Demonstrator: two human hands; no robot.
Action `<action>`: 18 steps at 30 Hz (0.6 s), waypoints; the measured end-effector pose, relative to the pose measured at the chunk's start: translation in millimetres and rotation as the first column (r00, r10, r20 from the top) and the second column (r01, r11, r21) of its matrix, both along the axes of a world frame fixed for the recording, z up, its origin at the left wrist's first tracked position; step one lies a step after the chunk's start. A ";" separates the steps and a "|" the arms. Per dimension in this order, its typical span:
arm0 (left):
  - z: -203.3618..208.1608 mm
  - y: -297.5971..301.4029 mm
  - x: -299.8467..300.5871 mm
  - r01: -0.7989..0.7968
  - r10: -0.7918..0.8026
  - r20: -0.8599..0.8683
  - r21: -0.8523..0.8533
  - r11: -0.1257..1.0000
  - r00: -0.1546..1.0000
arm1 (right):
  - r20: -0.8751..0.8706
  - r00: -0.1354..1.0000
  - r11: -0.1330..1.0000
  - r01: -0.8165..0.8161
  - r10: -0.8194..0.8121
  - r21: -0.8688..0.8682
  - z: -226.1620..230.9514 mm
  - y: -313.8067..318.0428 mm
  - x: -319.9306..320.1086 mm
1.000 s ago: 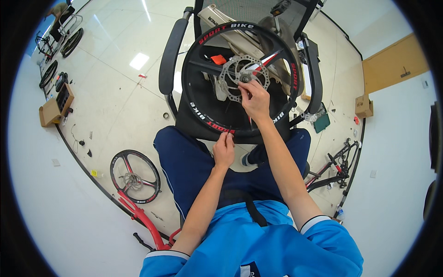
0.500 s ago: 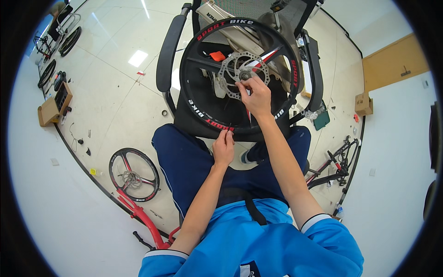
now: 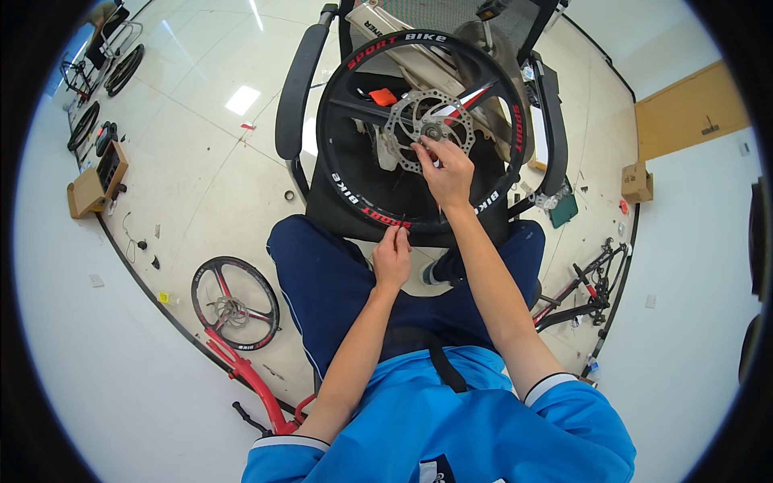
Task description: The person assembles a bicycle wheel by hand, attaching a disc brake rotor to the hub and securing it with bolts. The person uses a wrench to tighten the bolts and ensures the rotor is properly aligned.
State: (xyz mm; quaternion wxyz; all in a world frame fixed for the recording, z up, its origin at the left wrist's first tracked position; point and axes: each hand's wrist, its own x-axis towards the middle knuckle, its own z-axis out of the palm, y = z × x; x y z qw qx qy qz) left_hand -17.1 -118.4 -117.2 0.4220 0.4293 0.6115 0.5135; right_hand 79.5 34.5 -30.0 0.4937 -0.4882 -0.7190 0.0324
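A black three-spoke bicycle wheel (image 3: 326,137) lies flat on the seat of an office chair (image 3: 299,97) in front of me. A silver brake disc (image 3: 400,113) with holes sits at its hub. My right hand (image 3: 448,173) is closed in a pinch at the disc's near edge, just below the hub; what its fingertips hold, if anything, is too small to make out. At the wheel's near rim, my left hand (image 3: 391,259) pinches a thin dark rod-like piece that points up over the rim. An orange-red piece (image 3: 382,97) shows beyond the left spoke.
Behind the wheel, a pale bicycle frame (image 3: 385,22) rests on the chair. On the floor at left are a second wheel (image 3: 270,302) with a red frame part (image 3: 256,382) and an opened cardboard box (image 3: 84,195). A dark bicycle frame (image 3: 592,290) and a small carton (image 3: 637,183) stand at right.
My right hand has shifted very slightly at the disc, its fingers staying pinched. The left hand keeps its place by the rim. The whole view has moved a little.
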 end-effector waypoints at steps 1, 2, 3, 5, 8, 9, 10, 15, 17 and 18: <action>-0.1 -0.7 0.3 -0.002 0.002 0.000 -0.004 1.000 1.000 | 0.021 1.000 1.000 -0.001 0.001 0.007 -0.4 -0.6 0.6; -0.2 -1.1 0.3 -0.005 0.005 -0.001 -0.008 1.000 1.000 | 0.019 1.000 1.000 -0.018 0.017 0.020 -0.4 -0.1 1.6; -0.5 -0.3 -0.2 -0.001 0.001 0.000 -0.001 1.000 1.000 | 0.017 0.999 0.999 -0.035 0.034 0.033 -0.2 1.1 2.7; -2.3 0.7 0.3 0.010 -0.010 0.002 0.010 1.000 1.000 | -0.001 0.999 0.998 -0.046 0.046 0.039 -0.6 1.6 3.8; -2.6 0.6 1.8 0.011 -0.011 0.013 0.004 1.000 1.000 | -0.026 0.999 0.999 -0.029 0.030 0.029 -1.2 2.8 3.0; -2.2 0.4 2.3 0.008 -0.008 0.010 0.020 1.000 1.000 | -0.016 1.000 0.999 -0.020 0.020 0.032 -0.9 3.0 3.6; 0.3 0.3 1.4 0.000 0.000 0.006 0.036 0.999 1.000 | -0.008 1.000 0.999 -0.014 0.015 0.036 3.0 2.6 0.7; 27.6 4.2 -3.8 0.059 -0.065 0.033 0.151 0.987 0.997 | -0.230 0.973 0.976 -0.072 0.023 -0.205 29.1 -37.5 5.0; 48.1 10.7 -11.7 0.151 -0.163 0.068 0.158 0.976 0.984 | -0.227 0.956 0.894 -0.262 0.188 -0.363 35.8 -63.1 18.9; 51.4 15.1 -16.1 0.194 -0.203 0.032 0.179 0.964 0.979 | -0.203 0.941 0.832 -0.335 0.270 -0.442 39.5 -74.9 26.4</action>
